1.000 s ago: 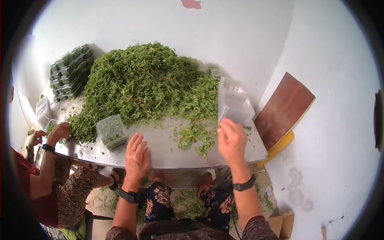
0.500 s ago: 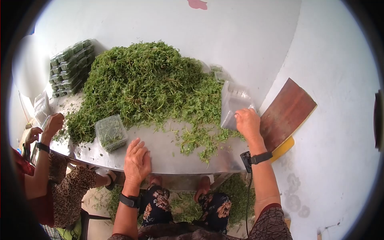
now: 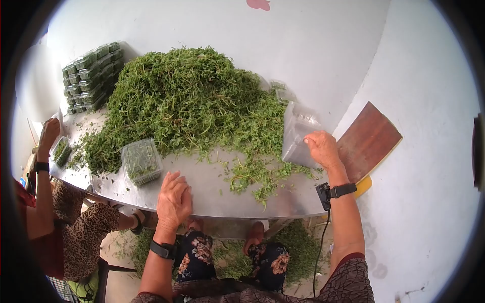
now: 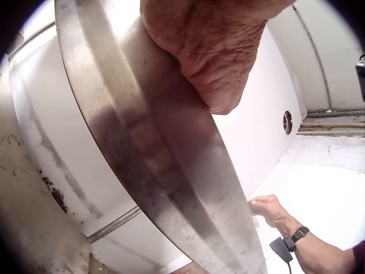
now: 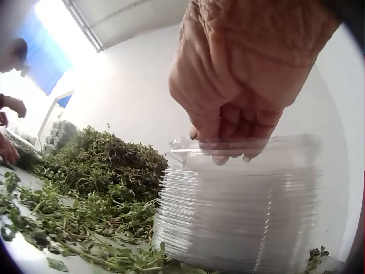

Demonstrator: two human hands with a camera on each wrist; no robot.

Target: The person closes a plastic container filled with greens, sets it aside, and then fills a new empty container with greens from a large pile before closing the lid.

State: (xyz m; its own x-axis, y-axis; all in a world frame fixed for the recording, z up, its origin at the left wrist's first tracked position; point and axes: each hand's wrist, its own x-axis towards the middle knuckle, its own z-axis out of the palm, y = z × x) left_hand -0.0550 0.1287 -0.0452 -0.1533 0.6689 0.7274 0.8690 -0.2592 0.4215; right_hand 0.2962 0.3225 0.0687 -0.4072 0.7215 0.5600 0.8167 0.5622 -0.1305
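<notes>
The left arm [image 3: 158, 272] is stretching forward, its forearm slanting slightly inward, and the left wrist [image 3: 165, 233] is running nearly in line with it. The left grip [image 3: 174, 201] is lying relaxed, its back facing up, its fingers [image 3: 171, 184] pointing forward close together and its thumb resting along the inner side. The right arm [image 3: 348, 230] is extending farther forward, its forearm leaning inward. The right wrist [image 3: 337, 174] is bending so that the right grip [image 3: 325, 147] is angling leftward. Seen closer, its fingers [image 5: 212, 121] are reaching downward, curling and pinching. Both grips are sitting well apart.
</notes>
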